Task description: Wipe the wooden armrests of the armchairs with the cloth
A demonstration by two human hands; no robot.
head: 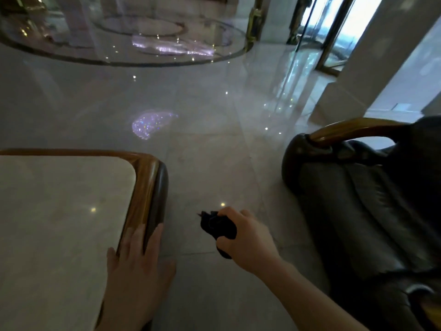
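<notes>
Right hand (248,237) is clamped around a bunched dark cloth (218,226), held above the polished floor (202,120) in the gap between tabletop and armchair. Left hand (138,263) lies flat, fingers spread, on the wooden edge of the pale tabletop (59,211), near its rounded corner; it grips nothing. Dark leather armchair (362,211) stands to the right of the tabletop, apart from it. Its wooden armrest (353,129) curves along the far upper side of the chair, well apart from the cloth. Cloth touches neither armrest nor tabletop. Light spots reflect on floor and tabletop.
</notes>
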